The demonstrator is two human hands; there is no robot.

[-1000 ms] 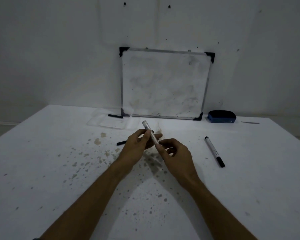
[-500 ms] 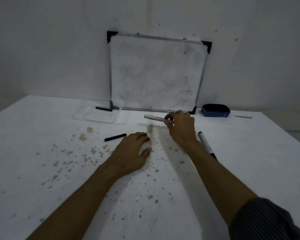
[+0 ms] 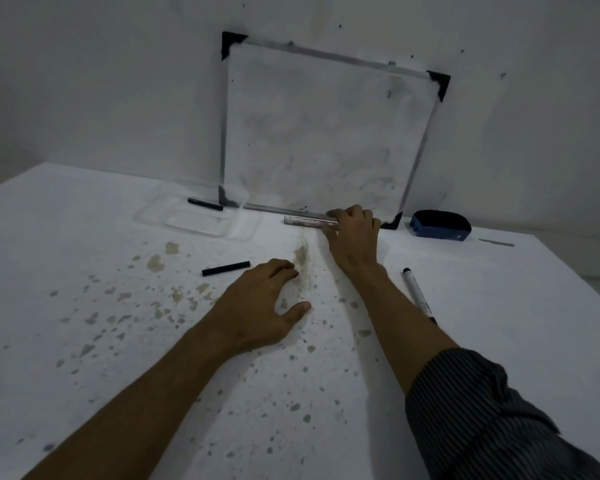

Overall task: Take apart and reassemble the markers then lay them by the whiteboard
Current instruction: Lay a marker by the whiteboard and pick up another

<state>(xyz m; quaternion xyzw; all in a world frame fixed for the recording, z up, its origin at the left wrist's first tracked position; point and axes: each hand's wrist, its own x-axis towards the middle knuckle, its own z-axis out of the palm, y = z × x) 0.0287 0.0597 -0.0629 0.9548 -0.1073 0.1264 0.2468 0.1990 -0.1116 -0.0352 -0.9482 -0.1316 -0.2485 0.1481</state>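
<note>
While your right hand (image 3: 352,233) reaches to the foot of the whiteboard (image 3: 326,133), its fingers are curled around one end of the marker barrel (image 3: 309,221), which lies level along the tabletop (image 3: 84,341) just in front of the board's lower frame. Whether the barrel already rests on the surface or sits a touch above it, you cannot tell from this angle. Your left hand (image 3: 257,306) lies flat and spread on the tabletop with nothing in it, near a loose black cap (image 3: 226,268). Judge the barrel as a light, stiff plastic tube, smooth and round, so it will likely roll if you let go carelessly; set it down parallel to the frame and release gently. Its end away from your hand looks uncapped, so keep that end off your skin and off the board. A second marker (image 3: 417,295) lies beside your right forearm, partly hidden under it; take that one around the middle of the body, where a pinch of thumb and two fingers holds it steady, and pull the cap straight off rather than bending it. Another black piece (image 3: 205,204) rests on the clear tray (image 3: 174,220) left of the board, and a blue eraser (image 3: 440,225) sits to the board's right.
</note>
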